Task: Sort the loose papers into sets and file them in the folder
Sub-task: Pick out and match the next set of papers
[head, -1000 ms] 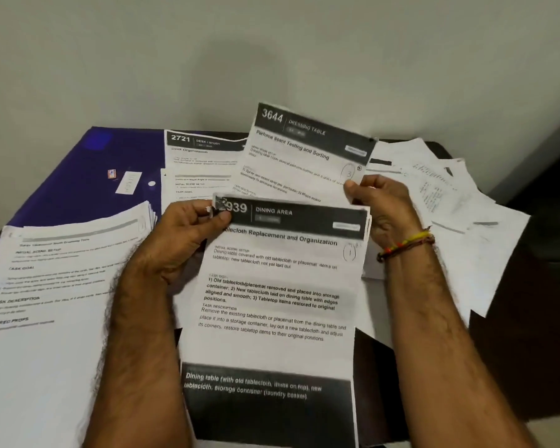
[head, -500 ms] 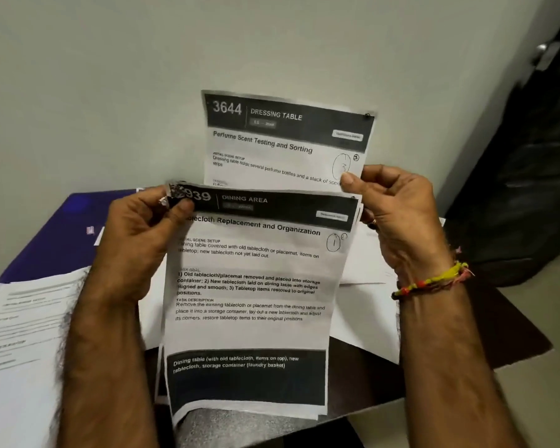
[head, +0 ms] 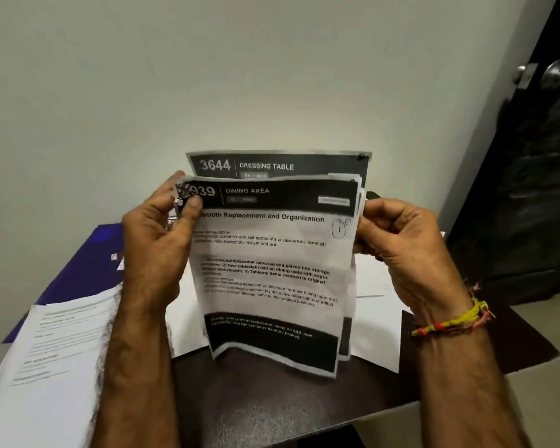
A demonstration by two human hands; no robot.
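Right now you hold a bundle of printed sheets upright above the dark table [head: 272, 412], between both hands. Your left hand [head: 157, 244] pinches the top left corner of the front sheet [head: 269, 273], headed "DINING AREA", thumb pressed on its dark banner over the printed number, fingers curled behind. Your right hand [head: 401, 244] grips the bundle's right edge with fingers folded in, thumb towards you; a coloured thread bracelet [head: 449, 321] circles that wrist. Behind the front sheet a second sheet [head: 278, 164], headed "3644 DRESSING TABLE", stands higher, so only its dark banner shows above the first. The front sheet's lower edge curls and hangs free, clear of the table.

On your left, a stack of printed papers [head: 46, 357] lies flat at the table's near corner, overlapping a blue folder [head: 88, 270] that lies beneath and beyond it. More loose white sheets [head: 378, 318] lie spread on the table behind the held bundle, towards the right. A dark door [head: 530, 189] stands at the far right.
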